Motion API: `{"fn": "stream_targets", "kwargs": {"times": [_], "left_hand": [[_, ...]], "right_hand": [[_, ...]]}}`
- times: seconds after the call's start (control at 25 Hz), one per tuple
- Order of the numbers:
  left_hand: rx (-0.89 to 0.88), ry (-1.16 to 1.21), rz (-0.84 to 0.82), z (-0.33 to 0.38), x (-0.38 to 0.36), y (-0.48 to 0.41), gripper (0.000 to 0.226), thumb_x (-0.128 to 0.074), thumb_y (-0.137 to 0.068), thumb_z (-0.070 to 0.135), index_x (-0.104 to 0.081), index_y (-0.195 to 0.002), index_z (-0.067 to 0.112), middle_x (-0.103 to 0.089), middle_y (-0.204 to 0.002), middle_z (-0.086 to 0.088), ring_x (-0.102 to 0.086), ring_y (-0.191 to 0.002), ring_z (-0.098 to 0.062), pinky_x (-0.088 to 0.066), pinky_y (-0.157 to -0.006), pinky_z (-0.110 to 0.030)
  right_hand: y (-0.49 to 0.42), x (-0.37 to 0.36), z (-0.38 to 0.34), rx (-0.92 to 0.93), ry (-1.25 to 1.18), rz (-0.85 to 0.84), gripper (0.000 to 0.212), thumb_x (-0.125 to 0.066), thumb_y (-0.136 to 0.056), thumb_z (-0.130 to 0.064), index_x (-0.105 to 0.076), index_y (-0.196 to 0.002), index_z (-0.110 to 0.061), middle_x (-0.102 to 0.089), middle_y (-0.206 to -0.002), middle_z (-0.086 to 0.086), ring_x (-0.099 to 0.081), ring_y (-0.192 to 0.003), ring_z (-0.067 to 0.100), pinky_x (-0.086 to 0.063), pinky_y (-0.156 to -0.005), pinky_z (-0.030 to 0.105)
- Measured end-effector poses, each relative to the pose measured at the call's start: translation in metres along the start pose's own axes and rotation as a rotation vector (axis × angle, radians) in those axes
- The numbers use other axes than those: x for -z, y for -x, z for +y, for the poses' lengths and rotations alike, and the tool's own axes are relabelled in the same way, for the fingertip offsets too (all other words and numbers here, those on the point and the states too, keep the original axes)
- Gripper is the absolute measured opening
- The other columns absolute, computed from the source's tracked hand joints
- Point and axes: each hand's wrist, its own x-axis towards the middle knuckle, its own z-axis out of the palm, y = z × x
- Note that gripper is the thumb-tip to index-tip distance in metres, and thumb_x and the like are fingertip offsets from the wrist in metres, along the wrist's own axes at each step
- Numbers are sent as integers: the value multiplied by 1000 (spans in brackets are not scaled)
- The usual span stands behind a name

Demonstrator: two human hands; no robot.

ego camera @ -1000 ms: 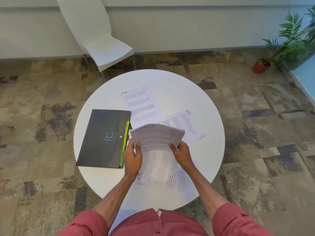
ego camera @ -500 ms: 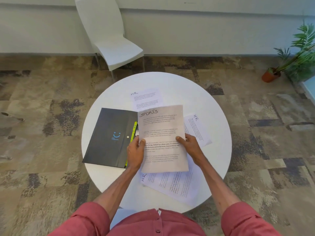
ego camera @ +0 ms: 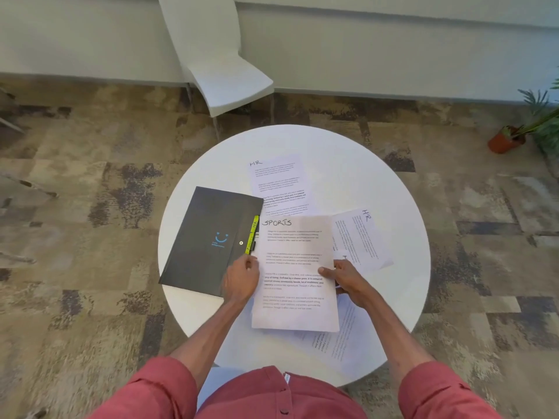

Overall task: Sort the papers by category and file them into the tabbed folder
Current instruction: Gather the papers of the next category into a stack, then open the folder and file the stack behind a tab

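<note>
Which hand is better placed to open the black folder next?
Probably the left. The left hand grips the SPORTS sheet at its edge beside the black folder, over its cover. The right hand pinches the sheet's opposite edge, farther from the folder, and could hold it alone.

A round white table (ego camera: 348,164) is carrying a dark folder (ego camera: 205,237) at nine o'clock, one HR sheet (ego camera: 278,182) at twelve, another HR sheet (ego camera: 363,237) at three, printed pages (ego camera: 341,349) at five.
</note>
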Motion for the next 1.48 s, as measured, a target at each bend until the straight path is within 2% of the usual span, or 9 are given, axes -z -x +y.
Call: {"fn": "stream_targets", "kwargs": {"times": [0.2,0.36,0.48,0.72,0.88,1.0,1.16,1.32,1.48], "left_hand": [[-119,-205,213,-9,8,-34,20,-64,-95,12,-67,-112,21,-66,-118,0,-56,-112,-25,-54,-89,-45],[-175,-473,129,-27,8,-58,49,-75,-91,19,-58,-137,16,-53,-151,-13,-43,-146,-34,-44,-114,-53],[-134,-542,39,-29,2,-64,71,-75,-90,22,-45,-154,16,-37,-165,-18,-33,-155,-39,-35,-121,-58],[-135,-575,-36,-27,3,-68,78,-72,-92,20,-36,-161,26,-29,-169,-19,-29,-155,-42,-39,-116,-64],[-224,-511,-37,-16,11,-61,69,-66,-93,12,-36,-154,22,-42,-161,-11,-42,-146,-37,-54,-103,-62],[-309,-440,10,-8,21,-49,50,-64,-99,11,-41,-141,24,-50,-151,-3,-62,-126,-31,-61,-83,-50],[-360,-569,73,-2,38,-39,38,-58,-103,7,-51,-138,20,-41,-168,-11,-75,-93,-37,-61,-63,-41],[-363,-658,133,6,55,-31,52,-56,-103,6,-48,-155,7,-38,-171,-8,-73,-113,-33,-64,-74,-40],[-332,-639,126,8,59,-25,69,-62,-104,34,-33,-162,10,-30,-174,-6,-55,-140,-33,-65,-84,-47]], "right_hand": [[-14,-2,10,-48,-149,149,19,-72,-101,-21,-75,-119,-15,-82,-110,6,-79,-91,22,-62,-70,37],[-20,2,12,-76,-166,171,20,-71,-101,-18,-75,-120,-13,-83,-104,3,-79,-88,20,-62,-67,35],[-22,6,13,-92,-173,171,17,-71,-101,-16,-75,-117,-14,-83,-103,2,-79,-89,21,-62,-68,35],[-22,14,21,-98,-184,172,18,-71,-101,-16,-74,-118,-12,-83,-104,5,-80,-91,23,-63,-70,38],[-20,15,25,-101,-186,161,18,-71,-100,-16,-74,-118,-13,-83,-103,5,-80,-92,24,-64,-74,40],[-20,15,23,-95,-199,164,19,-72,-100,-15,-74,-118,-12,-83,-103,5,-79,-94,25,-63,-77,41],[-16,13,17,-74,-204,157,18,-71,-100,-14,-74,-118,-12,-83,-104,5,-79,-95,26,-63,-75,40],[-10,9,15,-58,-220,156,18,-71,-100,-14,-74,-118,-12,-83,-106,7,-78,-98,28,-63,-75,41],[-6,7,19,-55,-230,159,18,-71,-100,-14,-74,-118,-12,-83,-105,6,-77,-98,28,-63,-76,41]]}}
